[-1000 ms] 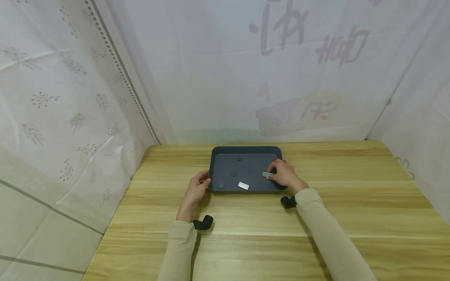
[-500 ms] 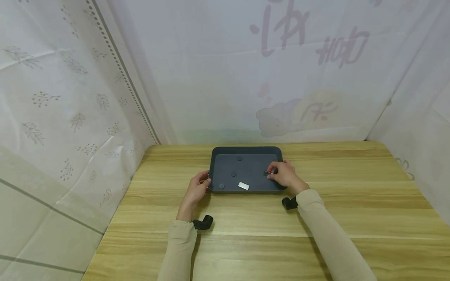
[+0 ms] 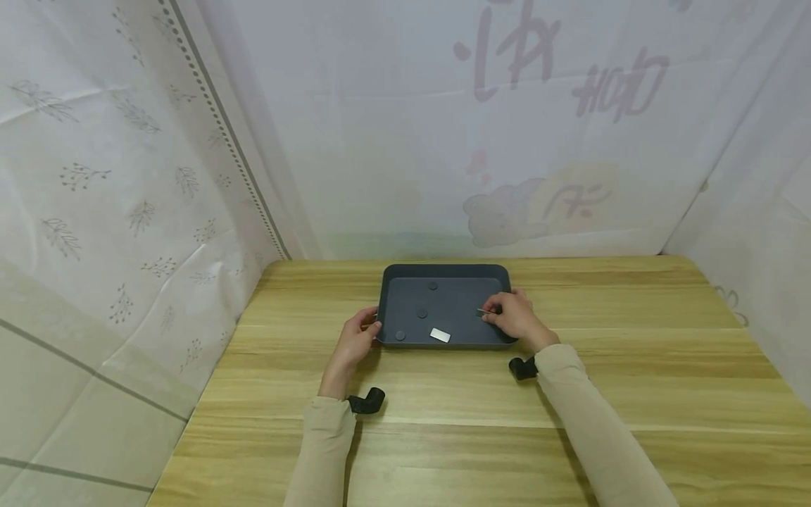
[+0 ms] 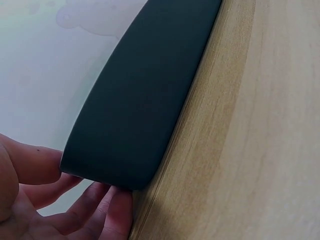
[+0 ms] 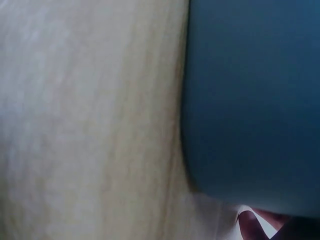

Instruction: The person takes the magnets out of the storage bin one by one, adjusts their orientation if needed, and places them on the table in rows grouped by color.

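Note:
A dark rectangular tray (image 3: 443,271) lies on the wooden table (image 3: 633,366). My left hand (image 3: 358,338) grips the tray's near left corner; in the left wrist view my fingers (image 4: 75,210) curl under the tray's outer wall (image 4: 145,100). My right hand (image 3: 514,315) reaches over the tray's right side and pinches a small grey rectangular piece (image 3: 484,312), tilted up on edge. A second grey piece (image 3: 440,335) lies flat near the front wall. Three small dark round discs (image 3: 422,313) sit on the tray floor. The right wrist view is blurred, showing only the tray wall (image 5: 250,100).
White patterned curtains (image 3: 127,176) close in the table at the left, back and right. Black wrist-camera mounts (image 3: 367,401) hang under both forearms near the table top. Bare wood stretches in front of and to the right of the tray.
The grey piece in my right hand has gone from lying flat to standing on edge between my fingers. My left hand has stayed on the tray corner.

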`<state>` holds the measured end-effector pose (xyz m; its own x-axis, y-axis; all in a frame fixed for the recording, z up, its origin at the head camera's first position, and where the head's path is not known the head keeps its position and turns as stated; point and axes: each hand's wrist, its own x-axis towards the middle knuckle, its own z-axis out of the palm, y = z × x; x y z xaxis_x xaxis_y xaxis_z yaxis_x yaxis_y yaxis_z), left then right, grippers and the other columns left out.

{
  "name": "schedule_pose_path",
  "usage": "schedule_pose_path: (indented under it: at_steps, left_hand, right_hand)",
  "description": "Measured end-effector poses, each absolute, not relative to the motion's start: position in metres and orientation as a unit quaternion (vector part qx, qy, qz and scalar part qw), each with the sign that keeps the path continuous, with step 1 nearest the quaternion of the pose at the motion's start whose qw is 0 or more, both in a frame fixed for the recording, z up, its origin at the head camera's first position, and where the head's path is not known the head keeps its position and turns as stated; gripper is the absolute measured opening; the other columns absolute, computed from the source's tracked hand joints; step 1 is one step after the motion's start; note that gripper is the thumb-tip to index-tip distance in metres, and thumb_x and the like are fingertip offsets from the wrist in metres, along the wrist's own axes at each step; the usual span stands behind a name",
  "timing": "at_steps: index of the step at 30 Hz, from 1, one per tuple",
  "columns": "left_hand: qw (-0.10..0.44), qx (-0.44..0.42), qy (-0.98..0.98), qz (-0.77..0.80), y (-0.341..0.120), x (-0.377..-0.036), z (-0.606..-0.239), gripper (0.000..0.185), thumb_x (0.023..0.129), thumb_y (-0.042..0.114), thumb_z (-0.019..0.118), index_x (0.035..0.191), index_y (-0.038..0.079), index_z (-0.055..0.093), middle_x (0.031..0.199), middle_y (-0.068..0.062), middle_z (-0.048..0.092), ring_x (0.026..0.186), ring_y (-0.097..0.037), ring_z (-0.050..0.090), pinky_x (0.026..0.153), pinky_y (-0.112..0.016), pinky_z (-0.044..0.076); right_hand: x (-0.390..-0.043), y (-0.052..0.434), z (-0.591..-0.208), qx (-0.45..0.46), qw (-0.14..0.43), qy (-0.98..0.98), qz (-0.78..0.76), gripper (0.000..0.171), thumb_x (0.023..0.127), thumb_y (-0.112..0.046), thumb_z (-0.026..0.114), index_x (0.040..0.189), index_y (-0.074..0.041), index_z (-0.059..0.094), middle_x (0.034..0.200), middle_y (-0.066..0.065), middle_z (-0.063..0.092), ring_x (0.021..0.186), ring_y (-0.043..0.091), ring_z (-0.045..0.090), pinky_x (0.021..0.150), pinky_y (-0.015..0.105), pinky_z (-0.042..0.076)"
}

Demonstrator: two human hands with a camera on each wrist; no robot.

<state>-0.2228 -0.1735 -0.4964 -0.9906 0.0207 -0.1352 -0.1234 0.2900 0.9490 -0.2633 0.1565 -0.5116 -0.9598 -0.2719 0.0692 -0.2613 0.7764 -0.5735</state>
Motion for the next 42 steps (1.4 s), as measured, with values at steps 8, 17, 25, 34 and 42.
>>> schedule_pose_path:
  at_steps: [8, 17, 25, 34, 42]
  left_hand:
    - [0.066, -0.033, 0.797, 0.599, -0.1732, -0.2246, -0.4971, 0.041, 0.099, 0.003, 0.049, 0.14, -0.001, 0.047, 0.128, -0.027, 0.053, 0.106, -0.034, 0.057, 0.076, -0.033, 0.053]
    - [0.066, -0.039, 0.798, 0.597, -0.1751, -0.2241, -0.5015, 0.041, 0.099, 0.003, 0.048, 0.139, -0.002, 0.047, 0.127, -0.027, 0.053, 0.103, -0.032, 0.057, 0.072, -0.03, 0.052]
    - [0.066, -0.039, 0.796, 0.6, -0.1737, -0.2233, -0.5002, 0.041, 0.099, 0.004, 0.049, 0.14, 0.0, 0.048, 0.129, -0.026, 0.053, 0.106, -0.033, 0.057, 0.077, -0.034, 0.053]
    - [0.065, -0.035, 0.796, 0.601, -0.1737, -0.2239, -0.4999, 0.041, 0.099, 0.004, 0.049, 0.14, -0.001, 0.047, 0.129, -0.027, 0.052, 0.106, -0.034, 0.057, 0.075, -0.032, 0.053]
    - [0.069, -0.032, 0.791, 0.607, -0.1744, -0.224, -0.499, 0.042, 0.099, 0.005, 0.049, 0.14, -0.001, 0.046, 0.131, -0.028, 0.051, 0.109, -0.036, 0.056, 0.08, -0.037, 0.054]
  right_hand:
    - [-0.2623, 0.1575, -0.5105, -0.162, -0.009, 0.939, -0.304, 0.005, 0.087, -0.014, 0.071, 0.087, -0.009, 0.071, 0.081, 0.005, 0.067, 0.091, 0.029, 0.053, 0.098, 0.058, 0.031]
    - [-0.2619, 0.156, -0.5146, -0.162, -0.024, 0.935, -0.314, 0.006, 0.088, -0.015, 0.07, 0.088, -0.009, 0.07, 0.083, 0.006, 0.068, 0.09, 0.029, 0.055, 0.1, 0.055, 0.031]
    - [-0.2604, 0.1562, -0.5147, -0.142, -0.032, 0.929, -0.341, 0.005, 0.09, -0.014, 0.067, 0.092, -0.009, 0.068, 0.092, 0.01, 0.07, 0.109, 0.038, 0.049, 0.099, 0.06, 0.031]
    - [-0.2597, 0.1562, -0.514, -0.124, -0.029, 0.932, -0.338, 0.009, 0.094, -0.018, 0.064, 0.098, -0.011, 0.067, 0.094, 0.009, 0.07, 0.115, 0.041, 0.045, 0.094, 0.063, 0.032]
    - [-0.2587, 0.1558, -0.5118, -0.115, -0.026, 0.93, -0.349, 0.011, 0.095, -0.018, 0.062, 0.102, -0.01, 0.066, 0.098, 0.01, 0.069, 0.121, 0.043, 0.043, 0.096, 0.066, 0.027]
